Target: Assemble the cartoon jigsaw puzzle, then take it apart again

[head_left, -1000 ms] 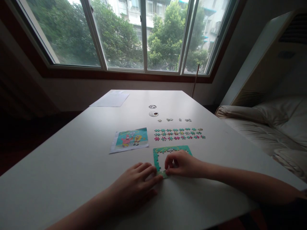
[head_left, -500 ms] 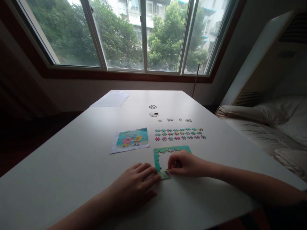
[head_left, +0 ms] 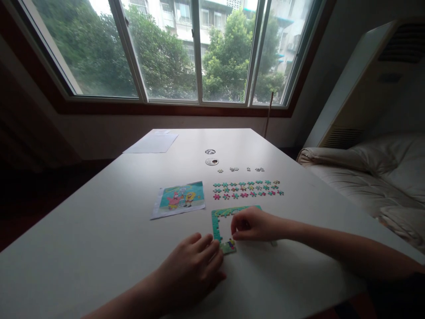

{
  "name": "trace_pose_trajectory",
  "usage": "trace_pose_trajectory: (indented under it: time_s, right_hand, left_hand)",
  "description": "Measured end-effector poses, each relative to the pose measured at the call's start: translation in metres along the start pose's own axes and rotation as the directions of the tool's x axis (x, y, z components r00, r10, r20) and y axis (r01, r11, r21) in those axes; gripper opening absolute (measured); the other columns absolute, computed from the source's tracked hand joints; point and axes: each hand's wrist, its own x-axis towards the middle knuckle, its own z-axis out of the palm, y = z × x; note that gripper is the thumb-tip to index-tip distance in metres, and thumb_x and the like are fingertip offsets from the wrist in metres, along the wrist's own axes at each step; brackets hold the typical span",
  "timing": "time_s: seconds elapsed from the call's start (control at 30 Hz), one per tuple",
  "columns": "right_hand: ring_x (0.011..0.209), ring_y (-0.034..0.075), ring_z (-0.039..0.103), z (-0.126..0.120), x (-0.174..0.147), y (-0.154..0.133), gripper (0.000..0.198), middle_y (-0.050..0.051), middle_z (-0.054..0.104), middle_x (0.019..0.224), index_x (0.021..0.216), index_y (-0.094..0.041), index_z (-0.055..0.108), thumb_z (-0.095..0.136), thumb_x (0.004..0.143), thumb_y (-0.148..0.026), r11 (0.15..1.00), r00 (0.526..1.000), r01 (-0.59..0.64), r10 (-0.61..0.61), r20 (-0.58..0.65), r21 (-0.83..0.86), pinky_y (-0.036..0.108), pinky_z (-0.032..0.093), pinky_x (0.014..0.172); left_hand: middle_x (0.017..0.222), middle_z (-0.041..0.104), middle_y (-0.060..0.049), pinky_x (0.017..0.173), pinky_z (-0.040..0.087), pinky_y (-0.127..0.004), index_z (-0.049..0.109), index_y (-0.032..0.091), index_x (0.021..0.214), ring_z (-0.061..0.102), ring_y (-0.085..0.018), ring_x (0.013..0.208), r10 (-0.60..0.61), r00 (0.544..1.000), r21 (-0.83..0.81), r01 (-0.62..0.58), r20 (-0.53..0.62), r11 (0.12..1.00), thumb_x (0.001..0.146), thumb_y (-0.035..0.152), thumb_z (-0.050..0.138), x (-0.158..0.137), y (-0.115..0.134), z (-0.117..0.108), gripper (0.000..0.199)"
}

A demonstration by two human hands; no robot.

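A partly joined jigsaw puzzle frame point(head_left: 215, 223), mostly teal with a green lower edge, lies on the white table with a bare middle. My left hand point(head_left: 199, 268) rests at its lower left corner, fingers apart and loosely bent, fingertips touching the edge pieces. Thumb and forefinger of my right hand point(head_left: 254, 223) are pinched together just above the end of the lower row, beside a colourful piece point(head_left: 231, 243). Whatever is between those fingertips is hidden. The right hand also covers the frame's right side.
Beyond the frame, loose puzzle pieces point(head_left: 244, 188) lie in rows, with several greyish ones point(head_left: 234, 169) farther back. A cartoon reference picture point(head_left: 181, 198) is at their left. Two round items point(head_left: 211, 162) and white paper point(head_left: 151, 142) lie toward the window. A sofa point(head_left: 348, 173) stands right.
My left hand has shifted slightly right and its fingers are more bent at the puzzle corner. My right hand stays pinched in nearly the same place. The view has tilted up slightly.
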Motion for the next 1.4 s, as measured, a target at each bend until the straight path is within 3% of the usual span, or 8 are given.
trace_pose_trajectory:
  time_s: [0.13, 0.2, 0.27, 0.5, 0.83, 1.0, 1.23, 1.4]
  right_hand:
    - [0.052, 0.006, 0.044, -0.03, 0.026, 0.023, 0.017, -0.003, 0.052, 0.057, 0.084, -0.012, 0.064, 0.059, 0.078, -0.027, 0.996, 0.995, 0.066, -0.07, -0.065, -0.059, 0.017, 0.035, 0.05]
    - [0.053, 0.006, 0.045, -0.047, 0.044, 0.04, 0.017, -0.002, 0.053, 0.059, 0.082, -0.012, 0.065, 0.059, 0.078, -0.027, 0.984, 0.979, 0.023, -0.058, -0.197, -0.176, 0.017, 0.035, 0.051]
    - [0.054, 0.007, 0.047, -0.061, 0.062, 0.058, 0.016, -0.001, 0.056, 0.061, 0.082, -0.012, 0.066, 0.058, 0.078, -0.026, 0.95, 0.972, -0.036, -0.039, -0.234, -0.31, 0.017, 0.036, 0.052]
    - [0.075, 0.013, 0.055, -0.082, 0.115, 0.093, 0.018, 0.007, 0.064, 0.085, 0.09, -0.013, 0.067, 0.053, 0.083, -0.024, 0.899, 0.94, -0.146, -0.004, -0.34, -0.413, 0.024, 0.038, 0.07]
    - [0.081, 0.017, 0.058, -0.093, 0.16, 0.097, 0.029, 0.007, 0.065, 0.096, 0.092, -0.016, 0.067, 0.067, 0.071, -0.036, 0.856, 0.937, -0.339, 0.274, -0.215, -0.389, 0.022, 0.041, 0.063]
    - [0.067, 0.013, 0.058, -0.102, 0.169, 0.094, 0.031, 0.005, 0.068, 0.085, 0.09, -0.015, 0.069, 0.071, 0.065, -0.034, 0.851, 0.907, -0.419, 0.409, -0.099, -0.318, 0.021, 0.041, 0.056]
    - [0.06, 0.011, 0.056, -0.104, 0.169, 0.089, 0.031, 0.004, 0.067, 0.076, 0.085, -0.013, 0.07, 0.075, 0.06, -0.03, 0.847, 0.879, -0.475, 0.468, -0.087, -0.239, 0.02, 0.041, 0.055]
    - [0.059, 0.012, 0.056, -0.1, 0.164, 0.088, 0.029, 0.004, 0.067, 0.075, 0.085, -0.013, 0.068, 0.075, 0.06, -0.027, 0.859, 0.88, -0.472, 0.447, -0.16, -0.197, 0.021, 0.041, 0.053]
  left_hand:
    - [0.088, 0.061, -0.01, 0.063, 0.046, -0.038, 0.051, 0.012, 0.107, 0.056, -0.025, 0.079, -0.015, 1.0, -0.017, 0.015, -0.027, 1.0, 0.088, 0.027, 0.045, 0.006, -0.001, 0.002, 0.025]
    - [0.088, 0.061, -0.009, 0.062, 0.046, -0.038, 0.051, 0.013, 0.107, 0.056, -0.025, 0.079, -0.024, 0.999, -0.04, 0.023, -0.03, 0.999, 0.088, 0.027, 0.045, 0.009, -0.002, 0.004, 0.024]
    - [0.088, 0.06, -0.009, 0.061, 0.046, -0.037, 0.052, 0.014, 0.105, 0.056, -0.024, 0.078, -0.025, 0.999, -0.067, 0.022, -0.042, 0.998, 0.088, 0.027, 0.044, 0.012, -0.002, 0.006, 0.023]
    - [0.093, 0.059, -0.008, 0.064, 0.048, -0.037, 0.051, 0.016, 0.109, 0.054, -0.023, 0.08, -0.047, 0.994, -0.119, 0.035, -0.095, 0.992, 0.088, 0.026, 0.045, 0.011, -0.002, 0.018, 0.024]
    - [0.093, 0.058, -0.008, 0.067, 0.048, -0.037, 0.052, 0.017, 0.109, 0.053, -0.022, 0.081, -0.079, 0.995, -0.183, 0.065, -0.068, 0.981, 0.088, 0.023, 0.044, 0.01, -0.002, 0.018, 0.023]
    - [0.092, 0.057, -0.009, 0.066, 0.049, -0.036, 0.052, 0.016, 0.107, 0.053, -0.022, 0.081, -0.064, 0.993, -0.181, 0.044, -0.102, 0.982, 0.089, 0.022, 0.042, 0.008, -0.002, 0.018, 0.022]
    - [0.082, 0.058, -0.007, 0.06, 0.049, -0.033, 0.055, 0.014, 0.103, 0.054, -0.02, 0.072, -0.028, 0.985, -0.132, 0.005, -0.17, 0.991, 0.089, 0.021, 0.042, 0.007, -0.002, 0.016, 0.02]
    - [0.079, 0.059, -0.008, 0.059, 0.05, -0.036, 0.056, 0.012, 0.102, 0.055, -0.022, 0.072, -0.071, 0.979, -0.09, 0.055, -0.191, 0.994, 0.087, 0.019, 0.043, 0.005, 0.01, 0.013, 0.021]
